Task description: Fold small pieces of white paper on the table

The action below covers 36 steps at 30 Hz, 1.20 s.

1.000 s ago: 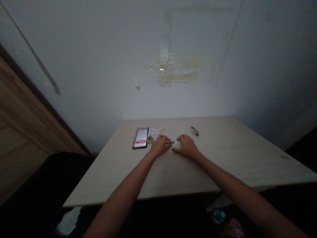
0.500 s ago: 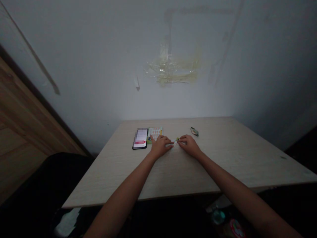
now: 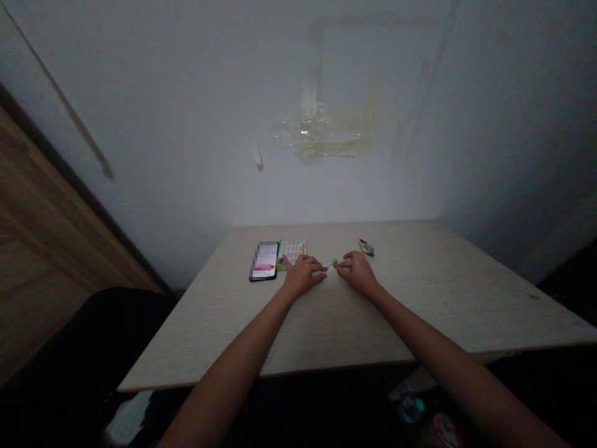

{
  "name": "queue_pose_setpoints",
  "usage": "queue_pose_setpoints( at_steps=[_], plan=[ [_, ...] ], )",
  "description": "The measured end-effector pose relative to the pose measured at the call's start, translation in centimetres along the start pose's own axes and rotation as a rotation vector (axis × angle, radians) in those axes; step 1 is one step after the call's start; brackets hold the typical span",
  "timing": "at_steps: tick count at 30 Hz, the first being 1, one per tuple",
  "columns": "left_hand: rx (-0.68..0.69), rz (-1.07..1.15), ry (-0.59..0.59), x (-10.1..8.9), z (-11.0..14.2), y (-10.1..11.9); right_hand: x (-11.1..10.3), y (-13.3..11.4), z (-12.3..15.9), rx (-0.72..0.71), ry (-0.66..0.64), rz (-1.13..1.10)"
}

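My left hand [image 3: 302, 277] and right hand [image 3: 358, 272] rest on the bench [image 3: 420, 305], the fingers [image 3: 339, 264] of both pinched in on a small white-and-green packet [image 3: 332, 266], too small for me to see what it holds. Left of the packet sit a printed card [image 3: 291, 252] and, further left, a phone [image 3: 263, 261] with a blurred screen; right of the packet lies a small shiny green wrapper [image 3: 366, 247].

We note a pale laminate table [image 3: 420, 298] against a white wall [image 3: 186, 124]. Above the table we see yellowed tape residue [image 3: 324, 130]; left of it stands a wooden panel [image 3: 51, 211]. Lighting is dim.
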<state>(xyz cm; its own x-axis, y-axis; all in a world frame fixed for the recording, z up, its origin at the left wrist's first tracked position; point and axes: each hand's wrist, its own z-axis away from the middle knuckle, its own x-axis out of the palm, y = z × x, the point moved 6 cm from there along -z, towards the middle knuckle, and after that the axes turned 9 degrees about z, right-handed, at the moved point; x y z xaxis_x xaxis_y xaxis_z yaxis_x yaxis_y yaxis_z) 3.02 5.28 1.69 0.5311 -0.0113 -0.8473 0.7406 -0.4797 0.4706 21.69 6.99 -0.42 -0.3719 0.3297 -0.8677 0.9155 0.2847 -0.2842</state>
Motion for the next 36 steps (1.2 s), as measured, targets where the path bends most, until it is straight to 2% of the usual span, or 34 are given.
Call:
queue_pose_setpoints(
  at_steps=[9, 17, 29, 36],
  plan=[
    [0.006, 0.021, 0.016, 0.0, -0.1, -0.2, 0.2, 0.8, -0.7, 0.038, 0.046, 0.060],
    [0.015, 0.037, 0.028, -0.2, 0.1, 0.2, 0.2, 1.1, -0.7, 0.067, 0.060, 0.018],
    [0.018, 0.062, 0.036, 0.0, 0.1, -0.4, 1.0, 0.9, -0.7, -0.003, -0.048, 0.062],
    [0.017, 0.054, 0.054, 0.3, 0.1, -0.5, 1.1, 1.6, -1.0, 0.015, -0.015, -0.042]
  ],
)
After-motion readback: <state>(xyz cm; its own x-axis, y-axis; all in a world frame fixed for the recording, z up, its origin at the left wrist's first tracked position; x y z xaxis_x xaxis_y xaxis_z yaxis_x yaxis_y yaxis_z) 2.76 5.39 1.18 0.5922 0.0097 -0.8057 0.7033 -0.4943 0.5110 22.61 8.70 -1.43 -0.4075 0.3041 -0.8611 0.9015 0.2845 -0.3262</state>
